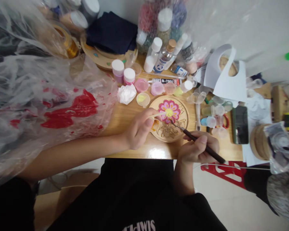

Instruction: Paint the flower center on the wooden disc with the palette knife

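A round wooden plaque [186, 120] lies on the table, carrying a flower [174, 109] with pink petals and a yellow centre. Unpainted flower outlines are carved in its lower part. My left hand [141, 130] is closed in a pinch on a thin pale stick [157, 114] whose far end reaches over the flower's centre. In my right hand [203, 146] is a dark-handled tool [194, 136] with a slim metal end, pointing at the petals' lower edge. Whether that tip touches the wood I cannot tell. An orange smear shows beside my left fingers.
Small open cups of pink powder or paint [142, 85] and a yellow one [143, 99] stand behind the plaque, with a crumpled tissue [126, 94]. A B-7000 glue tube [166, 81] and bottles [162, 61] stand farther back. Plastic sheeting [86, 109] covers the left; a phone [240, 125] lies right.
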Available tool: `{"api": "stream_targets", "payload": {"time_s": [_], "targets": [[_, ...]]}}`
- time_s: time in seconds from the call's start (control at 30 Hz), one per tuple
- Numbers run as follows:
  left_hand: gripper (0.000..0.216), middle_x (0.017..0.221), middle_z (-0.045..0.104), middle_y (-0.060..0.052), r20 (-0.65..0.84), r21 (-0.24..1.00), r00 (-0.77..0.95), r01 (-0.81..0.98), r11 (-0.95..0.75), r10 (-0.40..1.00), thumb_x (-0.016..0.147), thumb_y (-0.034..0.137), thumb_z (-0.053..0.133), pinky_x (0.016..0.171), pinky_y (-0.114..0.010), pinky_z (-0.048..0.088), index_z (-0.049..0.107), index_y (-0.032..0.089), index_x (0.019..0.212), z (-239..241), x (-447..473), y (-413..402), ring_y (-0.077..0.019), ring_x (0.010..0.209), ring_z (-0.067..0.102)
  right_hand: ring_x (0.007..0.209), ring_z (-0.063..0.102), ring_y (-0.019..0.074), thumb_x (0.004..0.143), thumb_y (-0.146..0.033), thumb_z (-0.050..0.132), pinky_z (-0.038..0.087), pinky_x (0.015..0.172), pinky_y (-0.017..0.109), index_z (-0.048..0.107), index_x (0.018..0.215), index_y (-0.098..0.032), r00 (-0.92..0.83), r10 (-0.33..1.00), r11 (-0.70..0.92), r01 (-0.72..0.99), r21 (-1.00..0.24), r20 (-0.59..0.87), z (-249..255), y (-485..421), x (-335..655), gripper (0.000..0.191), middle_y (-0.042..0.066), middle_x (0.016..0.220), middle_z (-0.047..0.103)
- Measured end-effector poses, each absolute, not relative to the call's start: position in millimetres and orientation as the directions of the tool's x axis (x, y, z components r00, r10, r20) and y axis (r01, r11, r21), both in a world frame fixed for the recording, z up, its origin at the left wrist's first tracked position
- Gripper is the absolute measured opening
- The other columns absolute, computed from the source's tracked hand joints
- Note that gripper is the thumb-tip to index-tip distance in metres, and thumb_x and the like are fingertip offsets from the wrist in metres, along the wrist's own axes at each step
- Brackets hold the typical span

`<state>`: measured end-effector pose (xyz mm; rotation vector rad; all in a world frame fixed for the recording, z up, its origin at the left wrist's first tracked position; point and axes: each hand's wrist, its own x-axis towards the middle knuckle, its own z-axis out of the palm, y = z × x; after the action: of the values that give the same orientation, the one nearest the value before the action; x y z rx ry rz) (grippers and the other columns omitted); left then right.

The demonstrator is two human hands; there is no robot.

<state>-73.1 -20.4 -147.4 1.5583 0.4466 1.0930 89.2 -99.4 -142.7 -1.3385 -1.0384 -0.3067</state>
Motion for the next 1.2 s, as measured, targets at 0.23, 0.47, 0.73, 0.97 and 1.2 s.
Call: {"api": "stream_targets", "payload": {"time_s": [0.23,0.47,0.73,0.97,1.2], "targets": [[0.052,0.093,0.061,-0.004,0.395,0.917,0.502,-0.267,-0.296,0.769,0.106,0.057,0.024,0.078,-0.033,0.048,0.058,0.018,0.101,-146.4,-73.7,-20.7,-0.0157,0.082,0.059,0.038,0.052,0.0082,0.086,-0.02,0.054,0.035,0.038,0.022,0.059,0.071,-0.02,0.549,0.352,0.273,0.715,-0.644,0.758,-142.5,-99.0,89.0,0.016,-0.006,0.052,0.055],[0.053,0.093,0.061,-0.004,0.391,0.919,0.507,-0.259,-0.296,0.768,0.106,0.058,0.025,0.078,-0.034,0.047,0.059,0.018,0.1,-145.6,-73.9,-20.8,-0.0158,0.082,0.059,0.039,0.052,0.0078,0.086,-0.022,0.056,0.034,0.037,0.021,0.059,0.07,-0.019,0.549,0.35,0.281,0.712,-0.644,0.759,-142.7,-99.0,89.9,0.017,-0.006,0.053,0.056],[0.055,0.092,0.061,-0.004,0.375,0.926,0.509,-0.248,-0.286,0.775,0.105,0.059,0.024,0.077,-0.033,0.047,0.059,0.018,0.099,-144.7,-72.9,-21.2,-0.0153,0.081,0.059,0.038,0.051,0.0085,0.086,-0.02,0.053,0.034,0.038,0.022,0.057,0.071,-0.02,0.539,0.352,0.262,0.728,-0.633,0.765,-142.5,-98.9,89.0,0.016,-0.006,0.052,0.055],[0.051,0.093,0.061,-0.004,0.389,0.919,0.501,-0.268,-0.289,0.773,0.106,0.057,0.025,0.079,-0.034,0.048,0.058,0.018,0.1,-145.3,-72.9,-20.7,-0.0153,0.082,0.059,0.037,0.052,0.0091,0.086,-0.021,0.053,0.034,0.037,0.023,0.056,0.07,-0.02,0.539,0.352,0.246,0.735,-0.632,0.765,-142.1,-99.4,88.9,0.016,-0.006,0.052,0.055],[0.053,0.091,0.061,-0.005,0.362,0.93,0.507,-0.26,-0.261,0.783,0.104,0.06,0.026,0.076,-0.035,0.049,0.057,0.018,0.1,-144.5,-72.8,-21.5,-0.0179,0.083,0.06,0.037,0.051,0.0095,0.085,-0.022,0.053,0.034,0.037,0.023,0.056,0.069,-0.02,0.546,0.355,0.237,0.733,-0.638,0.759,-141.2,-99.2,88.1,0.016,-0.006,0.052,0.054]]}}
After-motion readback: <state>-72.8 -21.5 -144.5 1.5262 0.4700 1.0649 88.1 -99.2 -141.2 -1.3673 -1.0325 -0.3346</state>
